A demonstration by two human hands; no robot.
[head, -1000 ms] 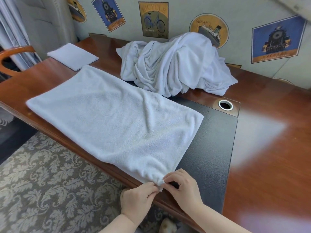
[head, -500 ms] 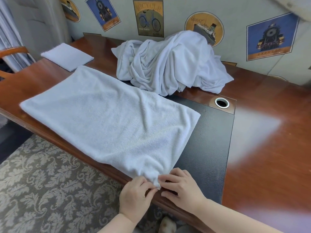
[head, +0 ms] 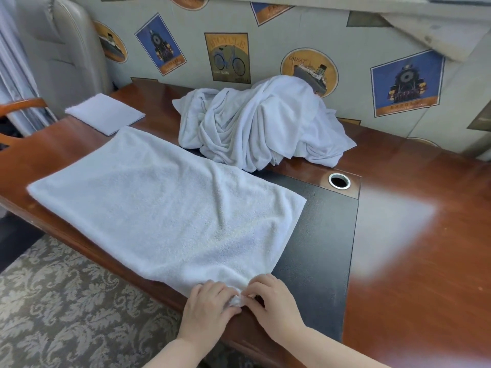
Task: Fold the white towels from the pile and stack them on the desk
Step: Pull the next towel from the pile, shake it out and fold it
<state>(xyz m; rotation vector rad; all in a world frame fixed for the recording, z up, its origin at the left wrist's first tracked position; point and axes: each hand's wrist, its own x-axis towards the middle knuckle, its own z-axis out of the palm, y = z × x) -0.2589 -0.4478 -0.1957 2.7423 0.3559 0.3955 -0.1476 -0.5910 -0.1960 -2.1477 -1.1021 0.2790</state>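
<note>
White towel [head: 164, 205] lies flat across wooden desk [head: 414, 274], near edge. Left hand [head: 206, 305] & right hand [head: 275, 304] both pinch its near corner. Unfolded pile [head: 260, 126] sits behind; folded towel [head: 105, 114] at far left.

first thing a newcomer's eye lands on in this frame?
The big white towel spread flat across the desk's near edge, with the left hand and right hand pinching its near corner. Behind it a rumpled towel pile sits against the wall, and one folded towel lies far left.
</note>
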